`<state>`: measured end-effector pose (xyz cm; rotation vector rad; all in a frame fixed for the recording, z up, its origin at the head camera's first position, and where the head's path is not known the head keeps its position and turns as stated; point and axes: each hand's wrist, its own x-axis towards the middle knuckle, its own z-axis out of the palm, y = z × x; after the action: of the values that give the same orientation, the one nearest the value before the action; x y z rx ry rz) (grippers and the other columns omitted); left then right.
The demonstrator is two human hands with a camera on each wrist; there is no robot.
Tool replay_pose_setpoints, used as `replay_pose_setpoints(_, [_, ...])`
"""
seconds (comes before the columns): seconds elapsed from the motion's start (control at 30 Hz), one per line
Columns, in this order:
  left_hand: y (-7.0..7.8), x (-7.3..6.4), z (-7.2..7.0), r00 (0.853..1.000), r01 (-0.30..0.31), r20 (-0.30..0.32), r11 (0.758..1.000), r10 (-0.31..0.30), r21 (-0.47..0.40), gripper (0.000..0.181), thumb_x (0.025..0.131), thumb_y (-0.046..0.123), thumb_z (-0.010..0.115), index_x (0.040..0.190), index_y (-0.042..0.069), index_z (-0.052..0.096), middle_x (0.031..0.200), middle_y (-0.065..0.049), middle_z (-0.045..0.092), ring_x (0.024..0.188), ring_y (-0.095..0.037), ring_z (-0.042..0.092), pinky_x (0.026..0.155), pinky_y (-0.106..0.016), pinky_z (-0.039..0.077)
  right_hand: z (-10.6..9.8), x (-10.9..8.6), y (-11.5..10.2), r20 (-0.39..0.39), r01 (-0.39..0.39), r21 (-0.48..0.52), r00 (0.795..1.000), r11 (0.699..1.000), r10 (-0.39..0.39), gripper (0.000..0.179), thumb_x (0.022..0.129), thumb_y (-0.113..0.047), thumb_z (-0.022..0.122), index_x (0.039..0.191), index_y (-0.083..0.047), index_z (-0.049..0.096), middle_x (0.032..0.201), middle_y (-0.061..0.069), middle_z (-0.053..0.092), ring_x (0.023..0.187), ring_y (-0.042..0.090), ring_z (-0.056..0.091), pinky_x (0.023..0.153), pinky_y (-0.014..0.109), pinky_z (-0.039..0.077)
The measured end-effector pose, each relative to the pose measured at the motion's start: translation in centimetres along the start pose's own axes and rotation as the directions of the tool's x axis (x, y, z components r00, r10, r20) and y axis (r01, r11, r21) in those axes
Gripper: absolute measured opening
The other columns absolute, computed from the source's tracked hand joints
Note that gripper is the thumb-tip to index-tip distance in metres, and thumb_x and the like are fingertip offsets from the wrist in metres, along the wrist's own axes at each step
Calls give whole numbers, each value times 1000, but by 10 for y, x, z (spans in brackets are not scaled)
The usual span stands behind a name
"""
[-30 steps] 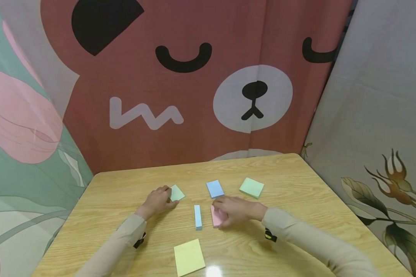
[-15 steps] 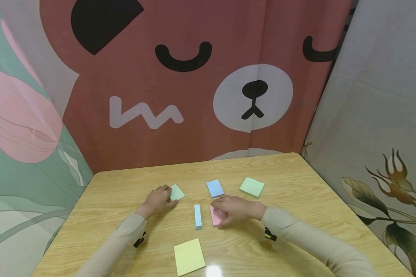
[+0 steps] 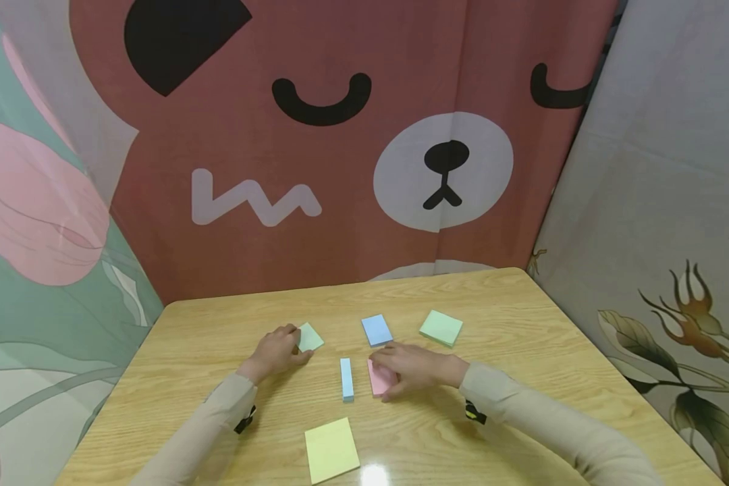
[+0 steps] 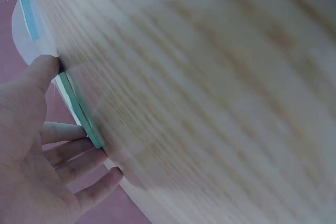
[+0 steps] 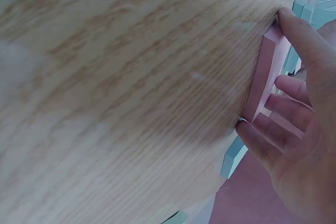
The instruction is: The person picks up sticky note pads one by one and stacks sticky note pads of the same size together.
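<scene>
A reddish curtain [image 3: 352, 250] printed with a bear's face fills the head view's upper middle, behind a wood-grain table [image 3: 522, 439]. Left of centre, the left hand [image 3: 276, 351] pinches a pale green pad [image 3: 310, 337], thumb at one end, fingertips at the other. Just below centre, the right hand [image 3: 419, 366] spans a pink pad [image 3: 381, 378] the same way; both grips probably let the pads be steadied flat without covering them. The pink pad sits between a narrow light-blue block [image 3: 347, 380] and that hand, below a blue pad [image 3: 377, 331], apparently giving each colour its own spot.
</scene>
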<state>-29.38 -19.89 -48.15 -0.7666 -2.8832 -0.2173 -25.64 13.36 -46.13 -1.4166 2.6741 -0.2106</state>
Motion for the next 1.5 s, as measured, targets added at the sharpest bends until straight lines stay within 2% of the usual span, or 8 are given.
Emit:
replay_pose_setpoints(0.17, [1,0,1,1000,12,11,1000,-12,1,53,91,38,71,114,-9,65,116,-22,62,102,-37,61,77,-50,54,4,-2,2,-24,26,3,999,1000,-26,69,88,-48,71,139,-6,51,141,9,51,132,28,45,108,43,39])
replay_pose_setpoints(0.4, [-1,0,2,1000,17,15,1000,-17,1,53,92,39,70,113,-9,65,117,-21,61,103,-37,61,79,-50,53,8,-4,6,-46,58,-48,997,997,-61,67,89,-48,71,135,-4,53,138,11,53,129,24,47,109,39,37])
replay_pose_setpoints(0.77, [-1,1,3,1000,13,11,1000,-13,-7,54,92,39,71,114,-9,65,116,-21,61,102,-37,61,77,-50,54,9,-11,8,-26,24,-33,999,999,-25,69,91,-48,69,139,-3,51,140,10,52,132,24,45,110,38,36])
replay_pose_setpoints(1.1, [0,0,0,1000,10,4,1000,-10,-3,53,91,38,71,114,-10,65,117,-22,61,103,-38,61,77,-52,53,10,-16,11,-31,20,-45,999,999,-21,67,91,-48,68,140,-4,50,140,9,51,130,23,45,107,36,39])
replay_pose_setpoints(1.5, [-1,1,0,1000,11,5,1000,-11,-4,52,91,36,71,114,-10,65,118,-23,61,103,-39,61,77,-52,53,3,-22,10,8,-18,6,1000,1000,18,69,93,-46,66,143,-3,46,144,11,46,133,25,42,109,39,37])
